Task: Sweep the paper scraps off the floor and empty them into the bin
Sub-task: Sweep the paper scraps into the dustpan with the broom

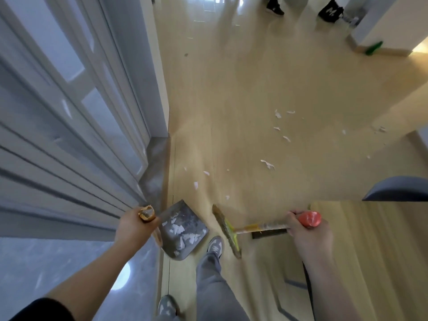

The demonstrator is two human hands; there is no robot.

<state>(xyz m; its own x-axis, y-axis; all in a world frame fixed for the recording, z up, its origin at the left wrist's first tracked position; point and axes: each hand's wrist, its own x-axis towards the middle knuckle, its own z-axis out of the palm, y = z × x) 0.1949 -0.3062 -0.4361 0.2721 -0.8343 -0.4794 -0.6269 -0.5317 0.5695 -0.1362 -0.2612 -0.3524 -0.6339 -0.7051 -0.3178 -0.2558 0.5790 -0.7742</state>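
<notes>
Partly done: left hand grips the dustpan holding scraps; right hand grips the broom; paper scraps remain far right; no bin identifiable

One dustpan, one broom

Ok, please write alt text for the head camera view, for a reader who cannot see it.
A person's left hand holds a dustpan with paper scraps in it, and the right hand holds a broom beside it. More loose scraps lie ahead on the wooden floor.
</notes>
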